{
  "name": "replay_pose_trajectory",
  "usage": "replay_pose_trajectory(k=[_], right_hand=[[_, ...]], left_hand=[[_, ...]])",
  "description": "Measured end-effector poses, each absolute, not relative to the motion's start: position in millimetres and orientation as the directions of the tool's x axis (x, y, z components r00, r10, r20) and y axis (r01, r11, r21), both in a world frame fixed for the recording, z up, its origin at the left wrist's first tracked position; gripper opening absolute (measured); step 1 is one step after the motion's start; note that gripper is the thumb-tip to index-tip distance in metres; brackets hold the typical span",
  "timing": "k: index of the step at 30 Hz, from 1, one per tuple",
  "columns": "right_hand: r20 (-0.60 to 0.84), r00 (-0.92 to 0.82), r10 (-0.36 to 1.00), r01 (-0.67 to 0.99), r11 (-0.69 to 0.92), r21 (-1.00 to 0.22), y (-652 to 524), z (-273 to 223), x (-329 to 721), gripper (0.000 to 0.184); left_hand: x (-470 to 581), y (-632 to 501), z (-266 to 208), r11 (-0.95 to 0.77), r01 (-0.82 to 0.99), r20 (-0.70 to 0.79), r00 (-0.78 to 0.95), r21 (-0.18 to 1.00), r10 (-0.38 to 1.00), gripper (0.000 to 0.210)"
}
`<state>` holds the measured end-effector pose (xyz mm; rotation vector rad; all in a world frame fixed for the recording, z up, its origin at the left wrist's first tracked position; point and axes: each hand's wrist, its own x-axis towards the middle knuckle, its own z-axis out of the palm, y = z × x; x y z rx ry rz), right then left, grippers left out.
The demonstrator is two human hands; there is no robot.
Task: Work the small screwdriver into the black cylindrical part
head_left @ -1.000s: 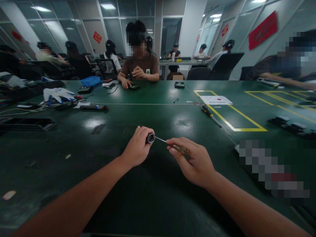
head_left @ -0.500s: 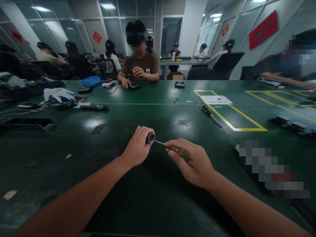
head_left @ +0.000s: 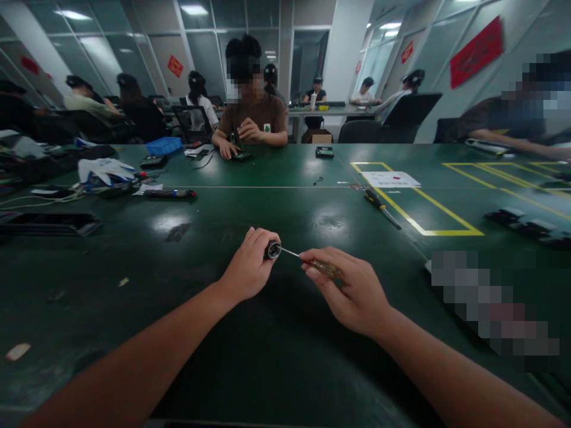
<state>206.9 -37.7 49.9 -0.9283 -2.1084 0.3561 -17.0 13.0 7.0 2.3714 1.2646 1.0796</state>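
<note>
My left hand (head_left: 248,266) is closed around a dark cylindrical part (head_left: 272,249), whose round hollow end faces me and to the right. Most of that part is hidden by the fingers. In my right hand (head_left: 350,285) is a small screwdriver (head_left: 325,268) with a translucent amber handle, pinched between thumb and fingers. Its thin metal shaft points left, and the tip is at the open end of the cylinder; whether it touches the inside I cannot tell. Both hands are held above the green table (head_left: 214,368).
A black and yellow screwdriver (head_left: 382,208) lies ahead on the right near a paper sheet (head_left: 390,179). Farther left are a dark pen-shaped tool (head_left: 169,194), white gloves (head_left: 107,171) and a blue bin (head_left: 164,145). A co-worker (head_left: 252,119) sits across the table.
My right hand and the screwdriver have shifted very slightly to the right, with the tip higher at the cylinder's opening. My left hand stays almost still.
</note>
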Motion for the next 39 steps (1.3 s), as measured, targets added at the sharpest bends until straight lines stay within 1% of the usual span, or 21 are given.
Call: replay_pose_trajectory(k=[5,10,16,30,35,39], right_hand=[[0.555,-0.425,0.715,0.49,0.697,-0.523,-38.4,49.7,206.4,0.017],[0.559,-0.399,0.727,0.496,0.684,-0.535,-37.7,47.8,205.8,0.02],[0.564,-0.417,0.713,0.493,0.698,-0.519,-36.8,48.0,206.2,0.022],[0.559,-0.416,0.717,0.496,0.695,-0.521,-37.1,50.8,208.1,0.019],[0.564,-0.413,0.715,0.492,0.696,-0.522,-36.6,51.3,208.4,0.019],[0.562,-0.433,0.704,0.495,0.707,-0.504,-36.6,50.4,208.2,0.016]], left_hand=[[-16.5,13.6,6.7,-0.592,0.61,0.496,0.345,0.527,0.797,0.018],[-16.7,14.3,6.1,-0.601,0.612,0.502,0.354,0.515,0.789,0.016],[-17.0,13.7,6.2,-0.602,0.61,0.503,0.353,0.516,0.789,0.016],[-16.0,11.2,8.5,-0.596,0.617,0.489,0.36,0.514,0.794,0.013],[-16.4,11.1,8.1,-0.591,0.615,0.48,0.362,0.522,0.799,0.014],[-16.6,13.3,6.9,-0.604,0.612,0.503,0.357,0.511,0.787,0.018]])
